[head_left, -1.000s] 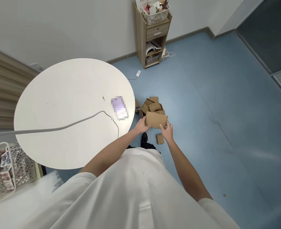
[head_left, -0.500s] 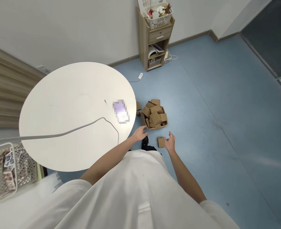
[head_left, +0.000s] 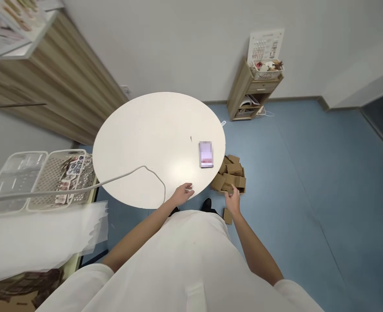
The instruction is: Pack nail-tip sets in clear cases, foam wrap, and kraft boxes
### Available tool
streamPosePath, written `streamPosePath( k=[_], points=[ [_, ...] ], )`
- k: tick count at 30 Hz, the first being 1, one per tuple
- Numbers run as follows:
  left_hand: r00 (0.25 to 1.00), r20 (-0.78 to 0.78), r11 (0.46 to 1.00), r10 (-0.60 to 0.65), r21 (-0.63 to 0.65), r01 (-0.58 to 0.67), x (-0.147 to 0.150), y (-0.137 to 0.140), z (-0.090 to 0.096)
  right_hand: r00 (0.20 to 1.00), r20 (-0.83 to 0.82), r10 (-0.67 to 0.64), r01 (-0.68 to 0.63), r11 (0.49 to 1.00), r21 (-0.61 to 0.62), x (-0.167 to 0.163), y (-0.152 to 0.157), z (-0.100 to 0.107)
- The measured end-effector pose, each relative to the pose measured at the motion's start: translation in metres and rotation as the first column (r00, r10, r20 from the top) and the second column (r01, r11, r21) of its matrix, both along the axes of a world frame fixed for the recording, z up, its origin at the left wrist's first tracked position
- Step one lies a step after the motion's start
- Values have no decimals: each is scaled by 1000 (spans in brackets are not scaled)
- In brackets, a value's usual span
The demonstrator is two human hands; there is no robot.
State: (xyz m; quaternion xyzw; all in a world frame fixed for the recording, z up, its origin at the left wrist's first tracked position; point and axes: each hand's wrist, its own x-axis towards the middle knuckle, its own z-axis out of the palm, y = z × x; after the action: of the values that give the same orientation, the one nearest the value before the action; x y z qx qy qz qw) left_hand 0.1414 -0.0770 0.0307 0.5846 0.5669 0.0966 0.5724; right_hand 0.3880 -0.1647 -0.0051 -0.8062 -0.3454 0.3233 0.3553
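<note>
My left hand (head_left: 182, 194) hovers at the near edge of a round white table (head_left: 139, 125), fingers apart and holding nothing. To the right, my right hand (head_left: 233, 201) shows its thumb and fingers spread, also with nothing in it. In the view it overlaps the near side of an open carton (head_left: 244, 187) on the floor, heaped with several small brown cardboard boxes (head_left: 230, 178). A single small cardboard box (head_left: 227, 216) lies on the floor below my right wrist. A phone-like blurred rectangle (head_left: 206, 154) rests on the table's right part.
A grey cable (head_left: 119, 177) runs across the table. White baskets (head_left: 53, 177) stand at the left, beside a wooden cabinet (head_left: 64, 82). Against the back wall is a small wooden shelf unit (head_left: 240, 93) topped by a white basket (head_left: 266, 74). My shoe (head_left: 206, 204) is near the carton.
The view has turned left, so the table and carton appear farther right. My left hand now appears over the table edge; my right hand has gone from beside the single box to the carton's near side.
</note>
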Motion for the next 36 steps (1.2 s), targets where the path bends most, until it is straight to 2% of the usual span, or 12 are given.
streamPosePath(
  k=[6,12,18,23,28,31,36],
  points=[
    [992,-70,988,107,115,-99,-76,3,0,990,42,136,-137,990,19,-49,50,26],
    [970,-141,975,198,131,-180,-126,-1,-10,951,112,288,-273,952,-136,-85,103,38],
    [954,-174,968,243,109,-226,-139,-2,-18,935,120,333,-301,927,-223,-95,150,36],
    [937,-192,955,293,111,-276,-136,11,-19,937,128,325,-283,920,-270,-87,174,27],
    [907,-170,922,384,130,-366,-131,30,-11,921,176,347,-313,930,-194,-94,178,31],
    [868,-162,881,469,159,-446,-133,35,-4,877,136,460,-444,886,-133,-114,182,36],
    [769,-171,784,616,228,-577,-162,30,8,726,11,688,-687,725,-56,-174,200,40]
  ],
)
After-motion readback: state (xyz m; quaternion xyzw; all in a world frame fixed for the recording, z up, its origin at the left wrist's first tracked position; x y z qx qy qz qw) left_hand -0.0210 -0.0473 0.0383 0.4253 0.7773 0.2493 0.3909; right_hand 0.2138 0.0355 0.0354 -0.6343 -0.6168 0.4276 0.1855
